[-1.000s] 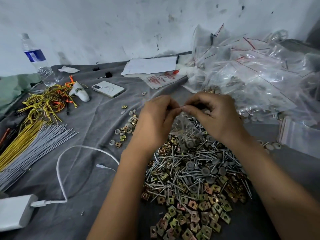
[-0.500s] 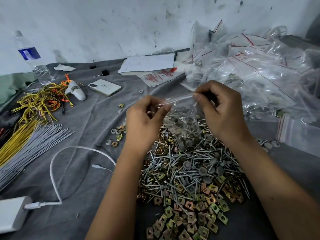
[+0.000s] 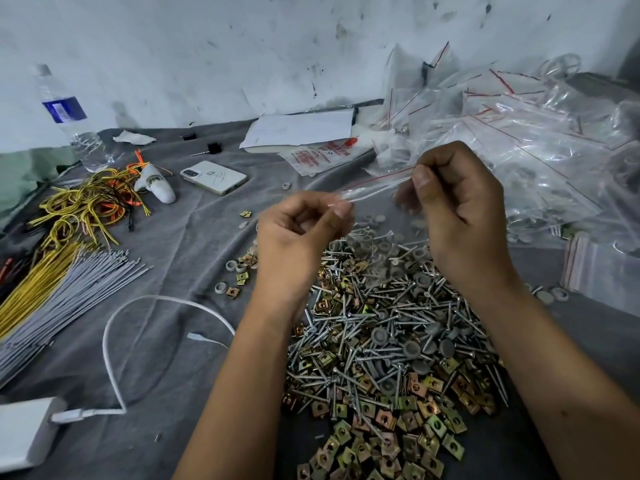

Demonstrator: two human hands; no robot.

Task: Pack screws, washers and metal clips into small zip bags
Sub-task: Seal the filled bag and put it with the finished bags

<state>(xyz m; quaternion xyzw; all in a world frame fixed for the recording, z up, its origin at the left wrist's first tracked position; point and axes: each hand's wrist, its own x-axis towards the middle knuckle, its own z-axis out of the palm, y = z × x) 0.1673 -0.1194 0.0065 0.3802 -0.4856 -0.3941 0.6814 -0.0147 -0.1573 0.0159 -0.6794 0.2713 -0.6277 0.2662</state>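
Observation:
A small clear zip bag with screws and grey washers inside hangs between my hands above the pile. My left hand pinches the left end of its zip strip, and my right hand pinches the right end, held a little higher. Below lies a big heap of silver screws, grey washers and brass-coloured metal clips on the grey cloth.
A mound of clear zip bags fills the back right, with a flat stack at the right edge. Left: yellow and grey wires, a white cable and charger, a phone, a water bottle. Papers lie by the wall.
My hands have drawn apart along the bag's top, the right one rising toward the back right. The bag has lifted higher off the pile.

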